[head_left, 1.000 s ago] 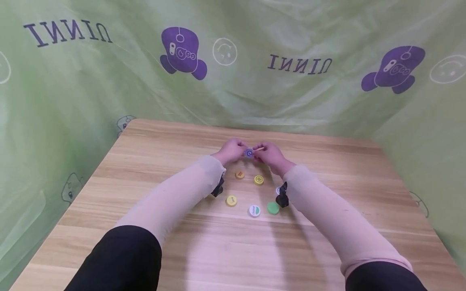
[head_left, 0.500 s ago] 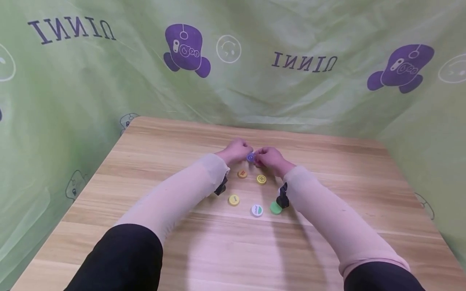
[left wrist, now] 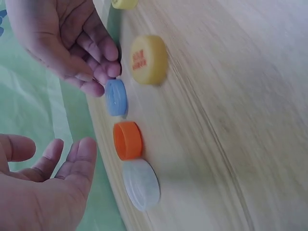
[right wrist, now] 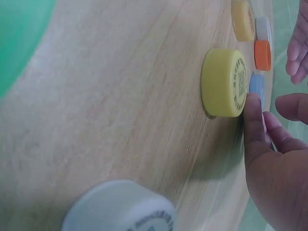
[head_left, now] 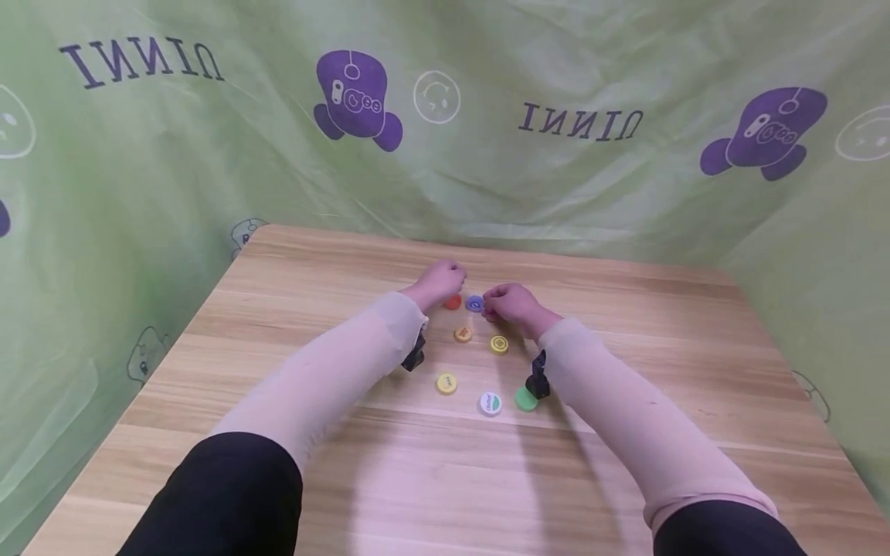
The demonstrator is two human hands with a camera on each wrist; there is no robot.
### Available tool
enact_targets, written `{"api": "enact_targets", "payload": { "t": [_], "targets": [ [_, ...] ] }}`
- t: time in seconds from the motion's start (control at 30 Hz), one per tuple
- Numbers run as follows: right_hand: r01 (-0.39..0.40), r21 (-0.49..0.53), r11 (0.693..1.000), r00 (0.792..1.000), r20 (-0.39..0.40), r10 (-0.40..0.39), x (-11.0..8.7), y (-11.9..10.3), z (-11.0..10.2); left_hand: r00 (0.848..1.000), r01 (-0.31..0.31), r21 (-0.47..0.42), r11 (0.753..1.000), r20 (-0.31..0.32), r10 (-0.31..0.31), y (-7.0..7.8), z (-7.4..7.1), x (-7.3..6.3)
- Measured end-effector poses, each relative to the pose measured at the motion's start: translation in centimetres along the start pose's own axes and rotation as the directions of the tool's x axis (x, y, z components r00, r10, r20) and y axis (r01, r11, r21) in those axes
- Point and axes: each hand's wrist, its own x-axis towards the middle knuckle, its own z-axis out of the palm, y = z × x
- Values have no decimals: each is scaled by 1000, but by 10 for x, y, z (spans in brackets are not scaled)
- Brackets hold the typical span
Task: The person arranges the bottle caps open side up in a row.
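Observation:
A blue bottle cap [head_left: 475, 303] lies flat near the far middle of the table. My right hand [head_left: 513, 303] is at its right side, fingertips right at the cap's edge and the thumb apart from the fingers [right wrist: 255, 120]. Left of the blue cap is an orange bottle cap [left wrist: 127, 140], its hollow side showing, with a whitish cap [left wrist: 141, 185] right beside it. My left hand [head_left: 441, 283] hovers over this pair with nothing in it, thumb and fingers [left wrist: 79, 163] spread apart. It hides the whitish cap in the head view.
Nearer me lie a pale orange cap [head_left: 463, 334], a yellow cap [head_left: 499, 344], another yellow cap [head_left: 446, 384], a white-and-green cap [head_left: 490, 403] and a green cap [head_left: 526, 398]. A white cap [right wrist: 120, 209] shows in the right wrist view. Green cloth [head_left: 480, 177] hangs behind the wooden table [head_left: 431, 494].
The blue cap, earlier raised between both hands, is now down on the table. My left hand has let go and moved left, uncovering the orange cap. The right hand stays beside the blue cap.

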Motion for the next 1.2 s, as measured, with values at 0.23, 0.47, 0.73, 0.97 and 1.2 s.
{"api": "enact_targets", "payload": {
  "t": [0.23,0.47,0.73,0.97,1.2],
  "targets": [
    [-6,-18,1000,1000,24,7,-3,1,4,1000,-4,-19,1000,6,4,-9,-5,-7],
    [16,-59,998,1000,25,-15,-7,8,5,998,3,-99,995,65,3,-21,0,-23],
    [141,-239,961,971,224,-87,-19,-4,4,984,-6,7,1000,179,5,-33,-2,-40],
    [171,-356,919,953,298,-62,-24,-8,8,973,-52,158,986,232,14,-38,6,-41],
    [207,-522,827,966,244,-87,-22,-16,20,981,-105,199,974,180,69,-37,11,-38]
  ]
}}
